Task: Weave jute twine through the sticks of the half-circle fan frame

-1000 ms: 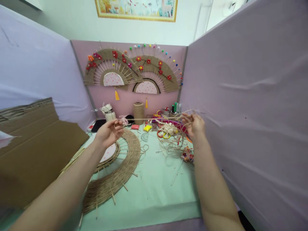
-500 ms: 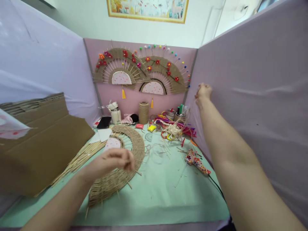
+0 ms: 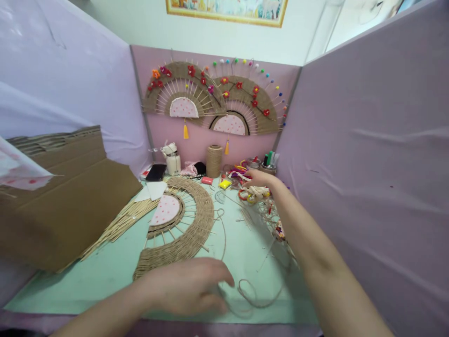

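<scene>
My left hand [image 3: 194, 285] hovers near the table's front edge, thumb and fingers apart, with nothing visible between them. Beside it a thin brown cord [image 3: 261, 306] lies in loose loops. To its upper left rests a woven twine fan [image 3: 201, 210] with bamboo ribs and a pink-dotted half-round centre [image 3: 166, 209]. My right hand [image 3: 261, 178] reaches over the craft supplies at the back right, its fingers stretched leftward above a bundle of pale cord [image 3: 257, 193]. Blur hides whether the fingertips touch anything. My right forearm partly covers a flower-patterned glue gun [image 3: 279, 230].
Cardboard [image 3: 70, 201] leans at the left beside a bundle of thin sticks [image 3: 122, 224]. A twine spool [image 3: 213, 160], a white bottle [image 3: 173, 161], a phone [image 3: 156, 172] and yellow [image 3: 225, 184] and red packets [image 3: 206, 180] stand or lie at the back. Finished fans [image 3: 259, 93] hang behind.
My right hand has come down from the right wall to the supplies. My left hand has moved toward the front edge and its fingers have opened. Cord now lies looped on the table.
</scene>
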Available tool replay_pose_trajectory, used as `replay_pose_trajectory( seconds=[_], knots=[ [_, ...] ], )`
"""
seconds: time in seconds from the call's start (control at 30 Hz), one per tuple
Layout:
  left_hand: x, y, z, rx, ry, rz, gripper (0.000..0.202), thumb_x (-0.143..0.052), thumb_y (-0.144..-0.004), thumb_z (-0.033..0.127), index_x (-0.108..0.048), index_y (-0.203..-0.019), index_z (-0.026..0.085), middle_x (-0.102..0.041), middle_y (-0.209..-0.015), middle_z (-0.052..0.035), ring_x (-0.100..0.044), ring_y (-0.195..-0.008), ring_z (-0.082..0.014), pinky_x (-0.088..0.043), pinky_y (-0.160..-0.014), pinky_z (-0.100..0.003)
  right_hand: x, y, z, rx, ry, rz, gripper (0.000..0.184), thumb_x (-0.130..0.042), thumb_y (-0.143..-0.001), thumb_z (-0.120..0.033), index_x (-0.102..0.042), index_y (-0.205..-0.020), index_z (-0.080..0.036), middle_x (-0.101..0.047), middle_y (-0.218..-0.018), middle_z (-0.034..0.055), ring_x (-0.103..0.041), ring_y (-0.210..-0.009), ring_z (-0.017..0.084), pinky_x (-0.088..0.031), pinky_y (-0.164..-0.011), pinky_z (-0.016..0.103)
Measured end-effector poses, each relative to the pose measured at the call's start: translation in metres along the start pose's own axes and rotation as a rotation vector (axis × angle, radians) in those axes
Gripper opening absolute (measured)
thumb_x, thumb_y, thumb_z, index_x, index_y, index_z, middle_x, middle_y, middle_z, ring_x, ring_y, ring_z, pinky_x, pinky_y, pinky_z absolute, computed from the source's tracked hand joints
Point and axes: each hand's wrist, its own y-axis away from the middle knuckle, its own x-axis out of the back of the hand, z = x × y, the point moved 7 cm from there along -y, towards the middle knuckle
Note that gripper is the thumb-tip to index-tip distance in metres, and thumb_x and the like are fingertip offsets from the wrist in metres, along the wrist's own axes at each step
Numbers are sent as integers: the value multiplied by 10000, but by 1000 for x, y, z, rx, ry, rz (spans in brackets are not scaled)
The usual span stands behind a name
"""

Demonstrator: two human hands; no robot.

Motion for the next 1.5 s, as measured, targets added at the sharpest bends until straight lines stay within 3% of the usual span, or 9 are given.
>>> replay_pose_trajectory(
  seconds=[0.07,0.27,0.37,0.47,0.6,0.8,1.0,1.3,1.5],
  knots=[
    [25,-7,3,27,-185,-72,278,-696,-632,275,-715,-903,334,-700,-961,-8,-620,-937,-259,-465,-828,-319,-26,9,-21,90,26,-96,308,-659,-701,-318,-654,-964,-158,-651,-996,96,-595,-879,224,-429,-763,280],
    [172,-6,-60,246,-423,621,360,-587,-679,430,-635,-944,192,-664,-1011,-78,-599,-956,-247,-451,-821,-321,-80,39,-74,206,-113,-127,418,-618,-744,-379,-594,-1091,-145,-616,-1082,127,-580,-953,239,-432,-816,311],
    [203,3,-110,405,-385,790,479,-595,-648,443,-573,-1014,136,-634,-1036,-138,-596,-970,-263,-464,-792,-335,-97,45,-83,200,-174,-61,506,-589,-766,-392,-517,-1195,-133,-547,-1186,147,-498,-1098,259,-377,-923,357],
    [201,-1,-140,425,-304,774,488,-637,-625,377,-550,-1034,126,-622,-1054,-164,-594,-982,-272,-461,-788,-340,-112,48,-87,212,-187,-64,587,-576,-771,-408,-454,-1263,-113,-480,-1264,165,-418,-1182,282,-317,-982,379],
    [197,-1,-148,350,-107,908,461,-736,-557,254,-572,-980,173,-629,-1037,-137,-594,-982,-267,-474,-737,-318,-130,52,-94,254,-176,-134,596,-598,-746,-433,-466,-1245,-136,-475,-1265,157,-416,-1166,284,-312,-972,383],
    [184,2,-156,292,512,884,393,-716,-586,45,-574,-939,141,-671,-717,-60,-638,-585,-149,-489,-523,-211,-138,55,-97,250,-177,-136,609,-666,-667,-430,-497,-1190,-165,-453,-1283,142,-408,-1149,299,-326,-938,396],
    [155,-3,-140,310,683,540,410,-680,-640,45,-591,-1029,139,-712,-865,-102,-682,-746,-216,-551,-655,-282,-136,54,-94,297,-241,-141,627,-682,-655,-417,-498,-1203,-174,-477,-1269,125,-413,-1166,291,-317,-959,397],
    [158,38,-124,243,661,639,579,-677,-648,70,-522,-1195,176,-695,-1004,-100,-678,-820,-239,-565,-695,-312,-120,60,-111,348,-573,-120,703,-686,-660,-455,-450,-1274,-206,-446,-1315,114,-397,-1215,270,-269,-1038,447],
    [167,43,-98,195,778,677,618,-631,-661,51,-495,-1246,197,-715,-936,-78,-687,-751,-242,-575,-644,-310,-92,62,-119,207,-1105,-125,872,-690,-682,-412,-189,-1388,-306,-279,-1418,121,-430,-1204,237,-425,-943,423]
  ],
)
